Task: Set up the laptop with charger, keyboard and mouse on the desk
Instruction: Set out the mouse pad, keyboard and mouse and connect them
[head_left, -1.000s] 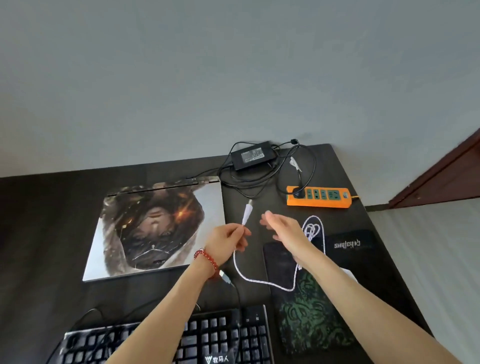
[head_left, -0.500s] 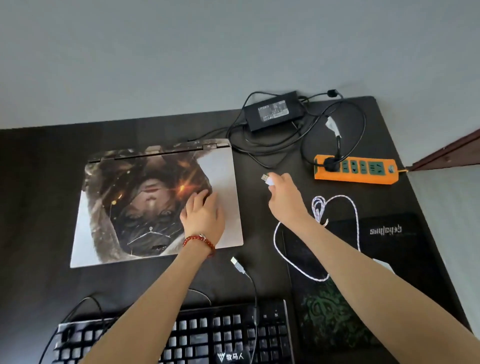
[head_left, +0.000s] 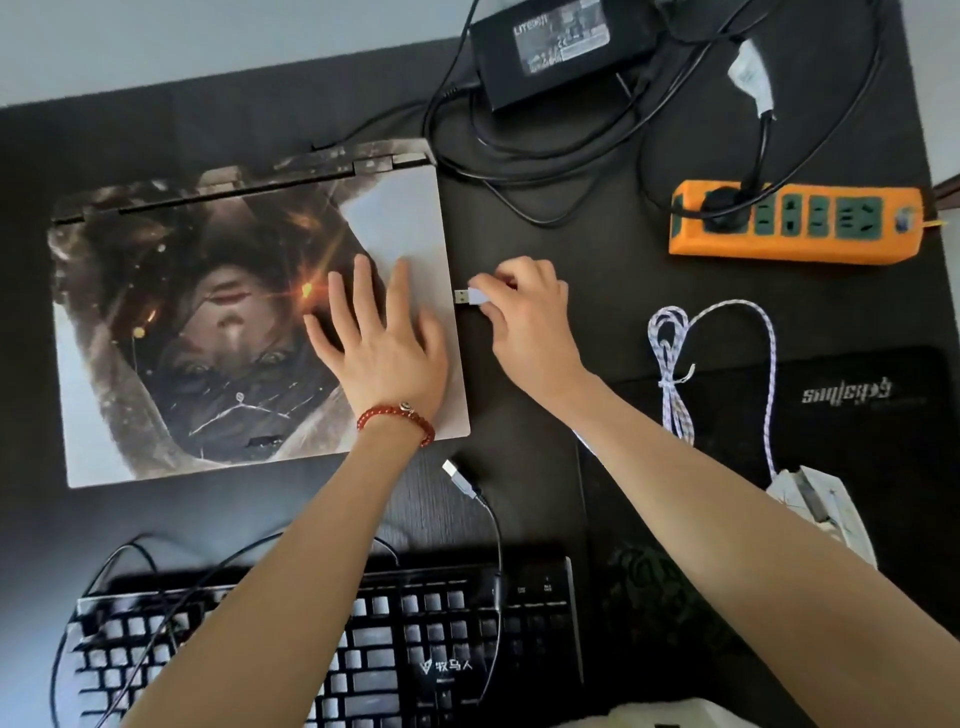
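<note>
A closed laptop (head_left: 182, 322) with an illustrated lid lies on the dark desk (head_left: 519, 415). My left hand (head_left: 384, 343) presses flat on the lid's right side, fingers spread. My right hand (head_left: 524, 306) pinches a white USB plug (head_left: 470, 297), its metal tip just off the laptop's right edge. The plug's white braided cable (head_left: 675, 374) runs to a white mouse (head_left: 821, 499) partly behind my right forearm. A black keyboard (head_left: 415, 649) lies near me; its USB plug (head_left: 457, 475) rests loose on the desk. The black charger brick (head_left: 561, 41) sits at the far edge.
An orange power strip (head_left: 795, 228) lies at the right with one black plug in it. Black charger cables (head_left: 493, 145) coil between the brick and the laptop. A dark mouse pad (head_left: 857, 415) covers the right side. The desk's right edge is close to the strip.
The white plug passed from my left hand to my right. My left hand came down flat on the lid. My right hand carried the plug leftwards to the laptop's right edge. The camera tilted down.
</note>
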